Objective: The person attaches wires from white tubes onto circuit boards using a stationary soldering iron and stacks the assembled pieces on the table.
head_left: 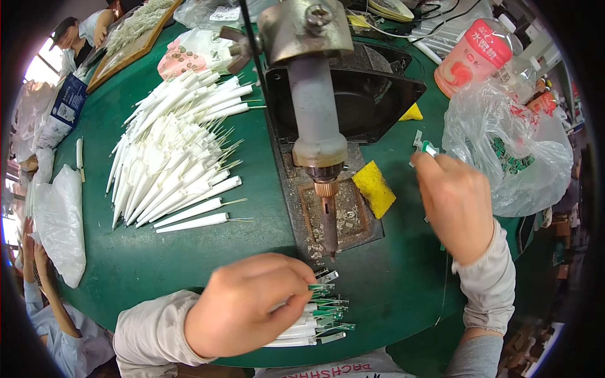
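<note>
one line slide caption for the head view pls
Left hand over green-tipped tapered white tubes, right hand pinching a small green piece, near an upright grey soldering iron.

I have the pile of sticks left of the soldering iron, another row of sticks in front, a sponge just right; farther right, the bag holds what may be small boards.
</note>
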